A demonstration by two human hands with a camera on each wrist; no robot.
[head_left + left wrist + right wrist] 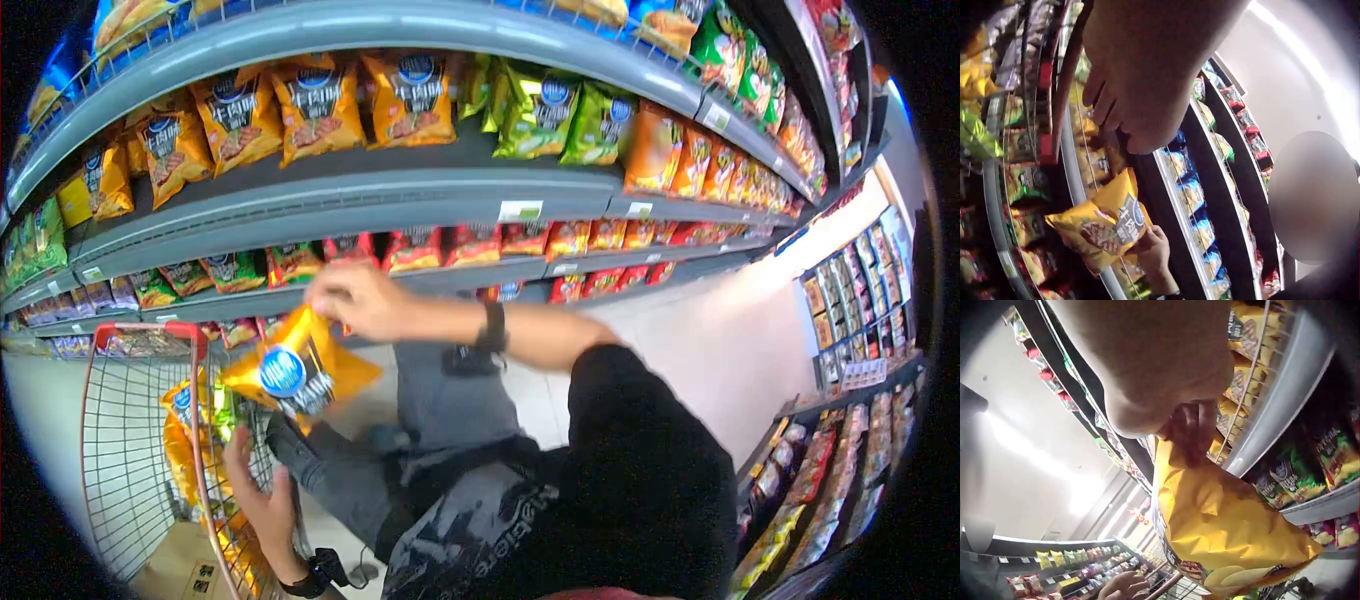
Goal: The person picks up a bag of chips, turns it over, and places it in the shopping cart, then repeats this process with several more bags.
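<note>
My right hand (362, 300) pinches a yellow chip bag (300, 372) by its top corner, and the bag hangs beside the shopping cart's rim. In the right wrist view the same bag (1229, 509) dangles below the curled fingers (1194, 425). Lower down, my left hand (262, 495) is by the cart's side rail with its fingers spread apart and holds nothing. In the left wrist view that hand (1138, 100) looms dark in front, with the bag (1100, 228) beyond it. Inside the wire cart (100, 440) lie yellow chip bags (180, 450) and a green bag (222, 408).
A cardboard box (175, 565) sits at the cart's near end. Ahead, a curved shelf (400, 195) carries yellow, green and orange snack bags, with red packs (415, 248) on the tier below. On the right stand more display racks (830, 490) beside the tiled aisle floor (690, 340).
</note>
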